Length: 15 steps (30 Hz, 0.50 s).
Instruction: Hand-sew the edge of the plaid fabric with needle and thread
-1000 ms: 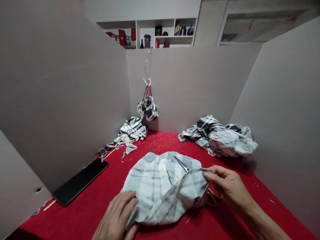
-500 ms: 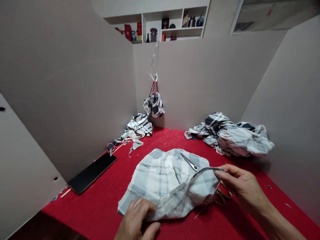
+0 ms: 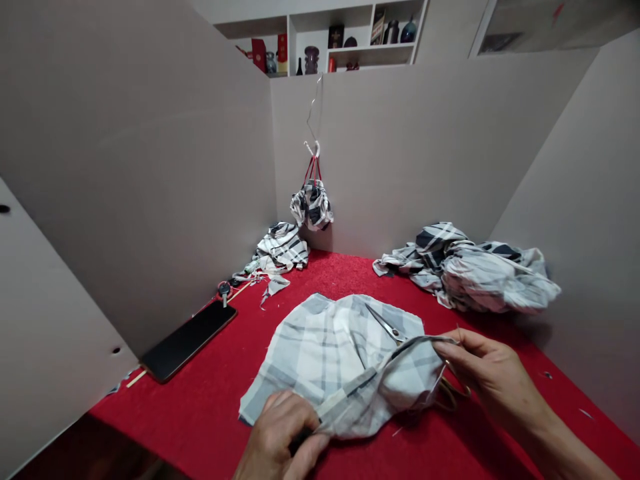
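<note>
A grey and white checked cloth (image 3: 305, 353) lies on the red table cover, its near edge folded over and lifted. My left hand (image 3: 283, 430) pinches that folded edge at the front, thumb below and fingers on top. At the other end of the fold, my right hand (image 3: 480, 363) grips the cloth between thumb and fingers. What looks like a thin needle stands up by its fingertips. The edge is stretched between both hands. Scissors (image 3: 385, 325) rest on the cloth, blades pointing away; their gold handles show partly under the right hand, the middle hidden by the fold.
A black phone (image 3: 187, 340) and a key (image 3: 225, 293) lie along the left panel. Plaid scraps (image 3: 281, 248) are heaped in the back left corner, beneath a hanging plaid pouch (image 3: 313, 203). A larger crumpled plaid pile (image 3: 480, 273) sits at the back right.
My left hand has closed its thumb onto the folded edge and shifted slightly right. The fold is now straighter and tauter. The view has shifted a little; my right hand keeps its grip.
</note>
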Motion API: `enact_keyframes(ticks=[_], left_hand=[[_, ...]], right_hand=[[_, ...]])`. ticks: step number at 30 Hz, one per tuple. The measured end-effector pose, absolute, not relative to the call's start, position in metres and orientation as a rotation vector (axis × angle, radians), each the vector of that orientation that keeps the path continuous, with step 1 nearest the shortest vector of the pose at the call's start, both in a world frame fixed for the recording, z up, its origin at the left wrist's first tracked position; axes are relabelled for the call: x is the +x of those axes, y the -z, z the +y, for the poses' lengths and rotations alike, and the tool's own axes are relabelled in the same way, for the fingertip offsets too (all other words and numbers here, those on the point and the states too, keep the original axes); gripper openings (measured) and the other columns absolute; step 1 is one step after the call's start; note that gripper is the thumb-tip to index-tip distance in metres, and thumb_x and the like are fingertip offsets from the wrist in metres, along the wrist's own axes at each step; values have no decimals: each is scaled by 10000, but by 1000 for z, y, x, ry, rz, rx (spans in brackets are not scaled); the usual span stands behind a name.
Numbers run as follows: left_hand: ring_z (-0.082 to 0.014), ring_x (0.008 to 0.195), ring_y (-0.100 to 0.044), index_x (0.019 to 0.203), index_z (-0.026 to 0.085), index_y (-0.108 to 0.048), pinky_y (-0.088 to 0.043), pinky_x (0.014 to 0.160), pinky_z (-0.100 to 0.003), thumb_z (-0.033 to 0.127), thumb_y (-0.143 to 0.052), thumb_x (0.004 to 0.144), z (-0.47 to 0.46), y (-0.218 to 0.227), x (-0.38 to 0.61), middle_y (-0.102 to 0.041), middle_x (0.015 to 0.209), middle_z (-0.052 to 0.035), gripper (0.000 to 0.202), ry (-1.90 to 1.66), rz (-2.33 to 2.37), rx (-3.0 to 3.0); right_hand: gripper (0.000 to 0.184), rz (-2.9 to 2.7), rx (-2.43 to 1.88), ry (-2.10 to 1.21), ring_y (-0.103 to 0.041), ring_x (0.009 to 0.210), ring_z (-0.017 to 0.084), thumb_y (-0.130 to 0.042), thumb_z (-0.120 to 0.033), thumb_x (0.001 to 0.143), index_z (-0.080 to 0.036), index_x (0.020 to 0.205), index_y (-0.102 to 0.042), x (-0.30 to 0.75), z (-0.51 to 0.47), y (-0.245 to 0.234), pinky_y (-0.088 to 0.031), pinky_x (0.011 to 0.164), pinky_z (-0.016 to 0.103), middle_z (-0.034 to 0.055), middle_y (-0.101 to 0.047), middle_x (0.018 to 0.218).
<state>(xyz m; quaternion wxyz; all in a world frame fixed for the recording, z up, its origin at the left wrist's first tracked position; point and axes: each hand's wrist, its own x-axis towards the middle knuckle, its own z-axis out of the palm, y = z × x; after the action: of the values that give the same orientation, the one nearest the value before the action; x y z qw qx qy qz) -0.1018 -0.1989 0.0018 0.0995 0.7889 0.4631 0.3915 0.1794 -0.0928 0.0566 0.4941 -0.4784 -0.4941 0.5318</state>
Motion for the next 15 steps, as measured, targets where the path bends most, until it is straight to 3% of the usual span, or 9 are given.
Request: enact_keyframes(ticks=[6, 10, 15], left_hand=[[-123, 698, -570, 725, 182, -512, -428, 639, -202, 198, -477, 870, -205, -2, -108, -593, 749, -22, 151, -1217, 1371, 2021], [-121, 639, -560, 714, 185, -493, -424, 597, -196, 250, -432, 893, -201, 6, -109, -579, 692, -15, 200, -1192, 1418, 1903], [-112, 594, -535, 711, 192, -476, -406, 565, -188, 260, -424, 899, -198, 13, -113, -548, 647, -1, 206, -1165, 1485, 1951]], right_hand=[[298, -1198, -1156, -1334, -408, 387, 85, -792, -390, 597, -151, 667, -629, 183, -90, -52, -273, 376, 189, -25, -545, 484], [300, -1240, -1184, -1317, -372, 376, 77, -776, -412, 613, -155, 686, -641, 188, -87, -49, -261, 369, 190, -43, -502, 459], [306, -1288, -1192, -1276, -533, 503, 168, -776, -426, 589, -157, 659, -646, 190, -87, -52, -402, 447, 253, 25, -605, 579]])
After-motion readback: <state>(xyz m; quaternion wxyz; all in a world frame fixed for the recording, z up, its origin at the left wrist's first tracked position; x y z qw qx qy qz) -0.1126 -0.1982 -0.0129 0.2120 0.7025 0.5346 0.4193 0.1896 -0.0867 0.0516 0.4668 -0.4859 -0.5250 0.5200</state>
